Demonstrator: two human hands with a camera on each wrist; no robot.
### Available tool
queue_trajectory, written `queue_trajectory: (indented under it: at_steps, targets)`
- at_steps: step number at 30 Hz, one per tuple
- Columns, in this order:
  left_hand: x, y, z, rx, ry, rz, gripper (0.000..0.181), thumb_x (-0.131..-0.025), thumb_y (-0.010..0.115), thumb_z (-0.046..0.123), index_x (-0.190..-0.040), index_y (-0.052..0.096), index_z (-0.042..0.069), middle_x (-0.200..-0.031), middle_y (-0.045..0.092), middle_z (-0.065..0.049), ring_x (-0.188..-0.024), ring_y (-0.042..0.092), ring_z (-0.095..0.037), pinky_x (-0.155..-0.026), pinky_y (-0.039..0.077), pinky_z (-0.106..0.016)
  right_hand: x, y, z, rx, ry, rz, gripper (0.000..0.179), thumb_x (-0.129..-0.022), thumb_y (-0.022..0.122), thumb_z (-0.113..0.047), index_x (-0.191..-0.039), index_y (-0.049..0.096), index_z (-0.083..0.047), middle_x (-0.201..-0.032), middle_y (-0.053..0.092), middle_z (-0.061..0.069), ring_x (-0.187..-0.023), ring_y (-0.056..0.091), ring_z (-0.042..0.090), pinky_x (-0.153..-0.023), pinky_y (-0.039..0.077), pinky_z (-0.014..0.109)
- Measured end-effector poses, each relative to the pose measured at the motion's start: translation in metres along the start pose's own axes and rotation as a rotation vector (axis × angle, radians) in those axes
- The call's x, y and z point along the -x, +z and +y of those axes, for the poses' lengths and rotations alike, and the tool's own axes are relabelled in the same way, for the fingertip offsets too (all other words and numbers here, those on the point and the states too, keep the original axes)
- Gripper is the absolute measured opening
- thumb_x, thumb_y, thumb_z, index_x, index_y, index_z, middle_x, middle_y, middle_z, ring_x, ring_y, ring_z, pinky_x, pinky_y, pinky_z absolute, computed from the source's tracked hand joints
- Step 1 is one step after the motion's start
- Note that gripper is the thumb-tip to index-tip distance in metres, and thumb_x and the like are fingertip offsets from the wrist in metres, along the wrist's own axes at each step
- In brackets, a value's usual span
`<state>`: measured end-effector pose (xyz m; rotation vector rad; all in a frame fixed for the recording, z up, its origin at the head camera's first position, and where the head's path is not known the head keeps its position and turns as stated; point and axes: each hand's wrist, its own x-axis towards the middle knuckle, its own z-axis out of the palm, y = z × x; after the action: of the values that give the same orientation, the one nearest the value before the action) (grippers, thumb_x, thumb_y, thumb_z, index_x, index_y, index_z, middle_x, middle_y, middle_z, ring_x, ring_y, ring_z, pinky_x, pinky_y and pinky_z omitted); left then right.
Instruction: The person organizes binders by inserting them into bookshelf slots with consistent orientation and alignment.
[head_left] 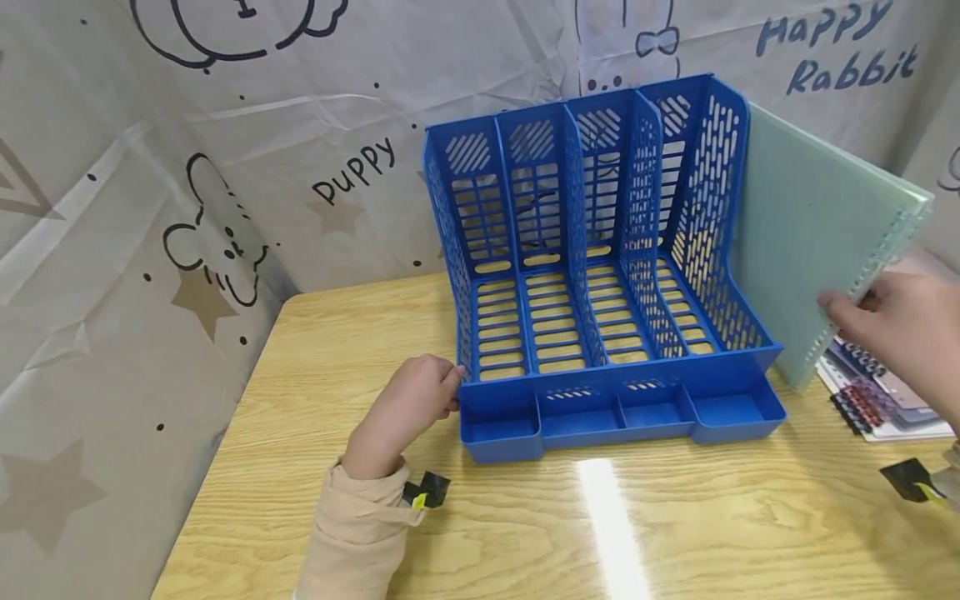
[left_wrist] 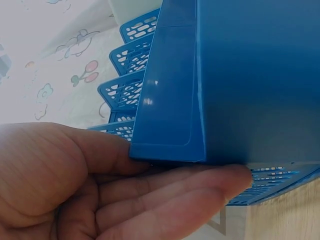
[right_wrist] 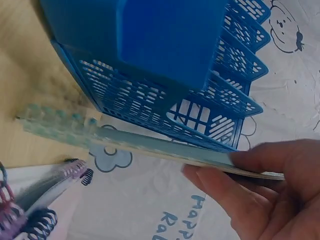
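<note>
Blue organizer [head_left: 603, 383] is on the table [head_left: 352, 342], between my hands, open fronts facing me. Green spiral notebook [head_left: 813, 217] is upright just outside the organizer's right wall — compartments lie to its left, wall in between, contact unclear. Bound edge toward me; right hand [head_left: 911, 317], nearer, pinches it. Left hand [head_left: 420, 392] unclenched — fingers fairly straight against the left front corner.

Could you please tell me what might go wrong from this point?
The green notebook is pinched at one edge by the right hand, so it might tilt or slip. It also stands close beside the blue rack and could knock it, though the left hand touches the opposite side. Its binding might catch on the spiral notebooks lying below that hand.
</note>
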<state>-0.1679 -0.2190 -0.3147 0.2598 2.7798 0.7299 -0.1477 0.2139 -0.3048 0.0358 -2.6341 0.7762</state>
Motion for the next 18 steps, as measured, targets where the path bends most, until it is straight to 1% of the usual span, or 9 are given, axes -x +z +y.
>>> queue_trajectory:
  at_steps: [3,6,8,10,13,15,16,17,18]
  targets:
    - [0.0,-0.001,-0.001,0.002,-0.004,0.003,0.042,-0.101,0.043,0.015,-0.063,0.06,0.004,-0.063,0.062,-0.006,-0.055,0.056,-0.011,-0.056,0.049,-0.024,-0.005,-0.003,0.0,0.05,-0.032,-0.065,0.038,-0.084,0.057,0.004,-0.117,0.047,0.021,-0.097,0.054,0.047,-0.051,0.059,0.033,-0.038,0.037,0.018]
    - [0.0,-0.001,-0.003,0.01,-0.007,0.006,0.043,-0.1,0.043,0.015,-0.062,0.058,0.004,-0.063,0.062,-0.007,-0.055,0.057,-0.011,-0.056,0.05,-0.024,-0.007,-0.004,-0.001,0.091,-0.031,-0.079,0.04,-0.084,0.057,0.004,-0.119,0.045,0.02,-0.098,0.053,0.046,-0.053,0.059,0.04,-0.037,0.042,0.026]
    - [-0.001,-0.001,-0.004,0.015,-0.008,0.006,0.043,-0.1,0.043,0.015,-0.062,0.058,0.004,-0.063,0.062,-0.006,-0.055,0.057,-0.011,-0.056,0.05,-0.023,-0.006,-0.003,-0.001,0.121,-0.025,-0.08,0.039,-0.085,0.057,0.003,-0.117,0.045,0.021,-0.094,0.055,0.045,-0.052,0.059,0.039,-0.037,0.043,0.03]
    - [-0.001,0.0,-0.004,0.02,-0.013,0.006,0.042,-0.1,0.044,0.015,-0.062,0.058,0.004,-0.064,0.063,-0.006,-0.055,0.058,-0.011,-0.056,0.05,-0.024,-0.004,-0.002,-0.002,0.144,-0.01,-0.075,0.035,-0.086,0.056,0.0,-0.113,0.048,0.02,-0.084,0.059,0.041,-0.048,0.057,0.033,-0.037,0.041,0.031]
    - [-0.002,0.002,-0.005,0.034,-0.023,0.009,0.041,-0.1,0.044,0.015,-0.064,0.06,0.004,-0.065,0.063,-0.006,-0.056,0.06,-0.012,-0.057,0.052,-0.025,-0.001,-0.002,0.001,0.189,0.002,-0.057,0.026,-0.088,0.054,-0.005,-0.098,0.056,0.02,-0.066,0.061,0.03,-0.043,0.049,0.021,-0.037,0.034,0.028]
    - [-0.002,0.003,-0.005,0.048,-0.031,0.01,0.041,-0.1,0.044,0.015,-0.064,0.06,0.003,-0.066,0.063,-0.006,-0.056,0.061,-0.012,-0.058,0.053,-0.025,-0.001,-0.001,0.009,0.197,0.036,-0.069,0.031,-0.091,0.053,-0.009,-0.09,0.058,0.022,-0.06,0.061,0.026,-0.04,0.047,0.018,-0.036,0.031,0.029]
    - [-0.003,0.004,-0.005,0.056,-0.035,0.011,0.041,-0.1,0.044,0.015,-0.065,0.06,0.003,-0.067,0.063,-0.006,-0.057,0.061,-0.013,-0.058,0.053,-0.025,-0.001,0.002,0.018,0.206,0.032,-0.054,0.042,-0.094,0.051,-0.019,-0.088,0.059,0.022,-0.055,0.06,0.023,-0.038,0.046,0.014,-0.035,0.032,0.031]
    - [-0.003,0.005,-0.006,0.065,-0.038,0.01,0.041,-0.1,0.044,0.015,-0.064,0.06,0.003,-0.067,0.063,-0.007,-0.057,0.061,-0.013,-0.058,0.054,-0.026,-0.002,0.006,0.03,0.201,0.028,-0.04,0.05,-0.096,0.048,-0.027,-0.089,0.059,0.022,-0.058,0.061,0.025,-0.037,0.046,0.008,-0.033,0.035,0.033]
    - [-0.003,0.005,-0.006,0.071,-0.039,0.009,0.041,-0.1,0.044,0.015,-0.064,0.06,0.003,-0.067,0.063,-0.007,-0.057,0.061,-0.013,-0.058,0.054,-0.026,-0.003,0.008,0.036,0.18,0.039,-0.041,0.05,-0.097,0.047,-0.026,-0.093,0.057,0.023,-0.063,0.062,0.03,-0.037,0.05,0.011,-0.033,0.039,0.035]
